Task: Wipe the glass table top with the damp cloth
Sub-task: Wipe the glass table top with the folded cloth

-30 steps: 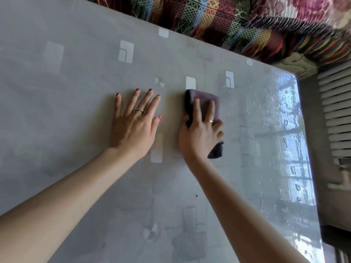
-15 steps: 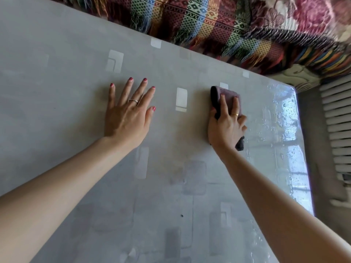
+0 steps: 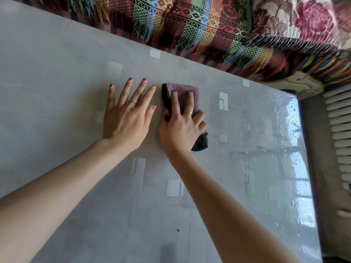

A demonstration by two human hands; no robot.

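Flat on the glass table top (image 3: 57,73), left hand (image 3: 126,118) spread; right hand (image 3: 180,128) presses cloth (image 3: 183,95).

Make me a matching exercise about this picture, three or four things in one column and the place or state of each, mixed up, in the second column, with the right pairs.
Things
1. left hand
2. right hand
3. cloth
4. fringed blanket

Places or states
A. beyond the far edge of the glass table top
B. flat on the glass, fingers spread, holding nothing
C. folded, purple, lying under fingers
D. pressing on the cloth

Pairs: 1-B, 2-D, 3-C, 4-A
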